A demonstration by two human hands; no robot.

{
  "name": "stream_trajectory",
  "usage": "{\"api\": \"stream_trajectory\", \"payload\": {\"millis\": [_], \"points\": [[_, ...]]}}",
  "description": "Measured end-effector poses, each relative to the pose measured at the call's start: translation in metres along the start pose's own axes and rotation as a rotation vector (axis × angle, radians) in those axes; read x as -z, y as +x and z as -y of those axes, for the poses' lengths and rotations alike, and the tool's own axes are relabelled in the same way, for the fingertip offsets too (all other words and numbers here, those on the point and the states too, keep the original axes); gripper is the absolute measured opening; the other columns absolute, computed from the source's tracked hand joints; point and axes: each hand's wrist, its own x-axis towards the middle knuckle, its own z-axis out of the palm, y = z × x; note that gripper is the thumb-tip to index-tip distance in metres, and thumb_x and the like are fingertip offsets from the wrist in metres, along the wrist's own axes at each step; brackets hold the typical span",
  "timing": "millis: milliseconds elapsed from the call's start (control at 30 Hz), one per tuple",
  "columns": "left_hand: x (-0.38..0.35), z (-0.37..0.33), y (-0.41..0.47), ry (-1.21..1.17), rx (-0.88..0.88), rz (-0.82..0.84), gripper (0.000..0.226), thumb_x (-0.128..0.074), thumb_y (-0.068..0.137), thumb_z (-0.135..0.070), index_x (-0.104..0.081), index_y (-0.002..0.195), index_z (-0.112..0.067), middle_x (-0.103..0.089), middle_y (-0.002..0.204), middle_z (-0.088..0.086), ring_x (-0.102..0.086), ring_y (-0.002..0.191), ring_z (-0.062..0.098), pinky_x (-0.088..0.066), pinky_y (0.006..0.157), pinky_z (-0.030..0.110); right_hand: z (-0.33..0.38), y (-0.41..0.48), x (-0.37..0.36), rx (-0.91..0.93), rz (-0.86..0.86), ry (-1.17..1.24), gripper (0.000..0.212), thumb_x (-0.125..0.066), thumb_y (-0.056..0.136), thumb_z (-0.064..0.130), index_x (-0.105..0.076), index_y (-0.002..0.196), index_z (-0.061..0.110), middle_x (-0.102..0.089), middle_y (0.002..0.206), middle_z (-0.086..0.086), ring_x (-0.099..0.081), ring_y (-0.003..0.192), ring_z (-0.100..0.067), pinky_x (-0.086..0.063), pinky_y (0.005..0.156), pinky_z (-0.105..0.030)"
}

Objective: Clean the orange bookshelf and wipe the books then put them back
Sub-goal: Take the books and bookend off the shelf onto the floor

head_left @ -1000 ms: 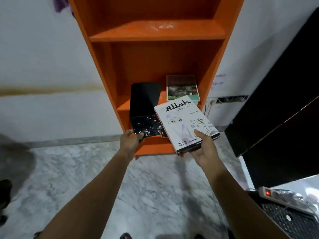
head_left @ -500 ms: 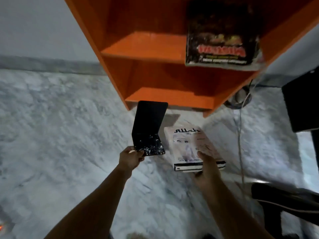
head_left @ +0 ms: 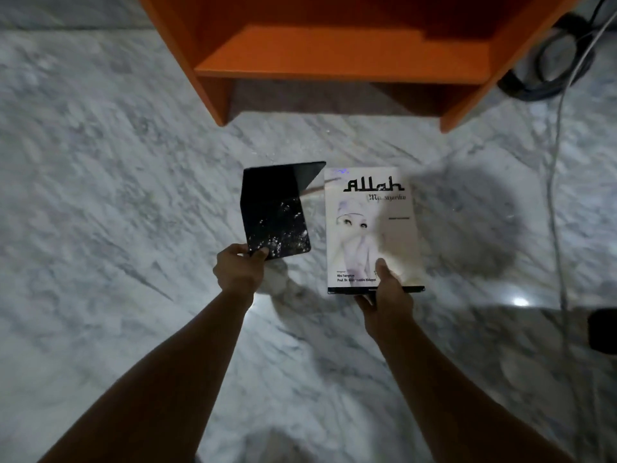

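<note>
Left hand [head_left: 238, 270], at about 8 o'clock from frame centre, pinches the near corner of a black bookend [head_left: 273, 215], thumb on the upper face and fingers curled beneath. The bookend is a thin dark sheet bent into an L: the near plate faces up and is speckled with white dust or flecks, densest toward the gripped corner, and the far plate folds away at the top edge. Right hand [head_left: 387, 295], at about 5 o'clock, grips the near edge of a book [head_left: 370, 228], thumb pressed flat on the front cover and fingers wrapped under. The book lies face up just right of centre, its long sides running 12 to 6 o'clock, its left edge just beside the bookend. Its cover is white, with a bold black title "Allah" at the top, a pale figure showing only the eyes at mid-cover, and small dark author lines at the lower left. A dark strip shows under the near edge. Both items are over the marbled grey floor [head_left: 117, 195]; contact with it cannot be determined. The orange bookshelf [head_left: 334, 55] stands at 12 o'clock, with its lowest shelf visible and bare. A coiled cable [head_left: 547, 68] lies at 2 o'clock, beside the bookshelf's right side panel.
</note>
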Motion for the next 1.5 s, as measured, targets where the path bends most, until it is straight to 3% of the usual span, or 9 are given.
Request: {"api": "stream_trajectory", "payload": {"millis": [133, 300, 533, 600, 733, 900, 1100, 1333, 1500], "points": [[-0.006, -0.002, -0.010, 0.194, -0.067, -0.102, 0.031, -0.078, 0.086, -0.030, -0.076, 0.112, -0.012, -0.072, 0.110, 0.019, -0.062, 0.113, 0.041, -0.049, 0.091, 0.038, -0.009, 0.001, 0.005, 0.024, -0.133, -0.156, 0.043, -0.086, 0.082, 0.033, -0.063, 0.111, 0.010, -0.071, 0.103, -0.011, -0.071, 0.091, -0.028, -0.059, 0.065, -0.038], [0.014, -0.020, -0.036, 0.283, -0.064, -0.084, 0.049, -0.074, 0.090, -0.034, -0.063, 0.134, -0.017, -0.064, 0.131, 0.018, -0.057, 0.123, 0.041, -0.046, 0.100, 0.042, 0.016, -0.035, 0.009, 0.028, -0.278, -0.426, 0.105, -0.085, 0.047, 0.066, -0.057, 0.130, 0.008, -0.058, 0.129, -0.018, -0.058, 0.115, -0.039, -0.054, 0.096, -0.052], [0.063, -0.137, -0.128, 0.315, -0.246, 0.272, 0.025, -0.070, 0.088, -0.020, -0.075, 0.112, -0.014, -0.074, 0.110, 0.012, -0.068, 0.106, 0.032, -0.054, 0.085, 0.032, 0.155, -0.168, -0.050, 0.236, 0.034, -0.593, 0.019, -0.068, 0.095, 0.032, -0.065, 0.085, 0.016, -0.066, 0.087, -0.011, -0.065, 0.084, -0.028, -0.053, 0.089, -0.043], [0.077, -0.198, -0.147, 0.115, -0.247, 0.371, 0.024, -0.075, 0.080, -0.017, -0.076, 0.104, -0.015, -0.076, 0.107, 0.011, -0.071, 0.103, 0.030, -0.057, 0.093, 0.038, 0.202, -0.212, -0.069, 0.235, 0.082, -0.409, 0.009, -0.067, 0.097, 0.024, -0.068, 0.094, 0.015, -0.068, 0.099, -0.018, -0.067, 0.106, -0.034, -0.052, 0.098, -0.044], [0.099, -0.307, -0.182, -0.094, -0.351, 0.434, 0.024, -0.082, 0.082, -0.019, -0.072, 0.104, -0.022, -0.073, 0.110, 0.004, -0.067, 0.094, 0.021, -0.051, 0.081, 0.028, 0.279, -0.276, -0.112, 0.240, 0.308, -0.149, 0.009, -0.059, 0.098, 0.025, -0.065, 0.104, 0.022, -0.061, 0.133, -0.011, -0.062, 0.118, -0.030, -0.047, 0.106, -0.048], [0.129, -0.389, -0.217, -0.119, -0.355, 0.262, 0.030, -0.075, 0.081, -0.040, -0.070, 0.106, -0.024, -0.070, 0.106, -0.002, -0.062, 0.096, 0.023, -0.047, 0.085, 0.029, 0.362, -0.317, -0.153, 0.209, 0.360, 0.091, 0.061, -0.063, 0.098, 0.028, -0.038, 0.150, 0.007, -0.047, 0.146, -0.028, -0.055, 0.130, -0.042, -0.047, 0.110, -0.050], [0.154, -0.418, -0.245, -0.106, -0.319, 0.321, 0.016, -0.066, 0.090, -0.035, -0.064, 0.084, -0.020, -0.065, 0.089, 0.002, -0.056, 0.076, 0.022, -0.044, 0.079, 0.033, 0.373, -0.327, -0.166, 0.329, 0.338, -0.009, 0.045, -0.048, 0.104, 0.006, -0.041, 0.147, 0.000, -0.050, 0.149, -0.020, -0.057, 0.131, -0.033, -0.059, 0.066, -0.030], [0.195, -0.449, -0.280, -0.390, -0.021, 0.730, 0.058, -0.060, 0.090, -0.063, -0.055, 0.119, -0.013, -0.066, 0.114, 0.016, -0.070, 0.091, 0.031, -0.060, 0.085, 0.041, 0.374, -0.425, -0.143, 0.341, 0.340, -0.024, 0.033, -0.063, 0.097, 0.000, -0.055, 0.129, -0.003, -0.068, 0.100, -0.023, -0.071, 0.085, -0.029, -0.061, 0.092, -0.040], [0.233, -0.468, -0.328, -0.730, 0.094, 0.908, 0.022, -0.058, 0.099, -0.015, -0.064, 0.107, 0.005, -0.074, 0.083, 0.018, -0.073, 0.062, 0.026, -0.063, 0.055, 0.033, 0.384, -0.497, -0.115, 0.298, 0.379, -0.132, 0.018, -0.066, 0.094, -0.004, -0.057, 0.109, -0.007, -0.067, 0.110, -0.035, -0.072, 0.086, -0.037, -0.064, 0.061, -0.036]]}}
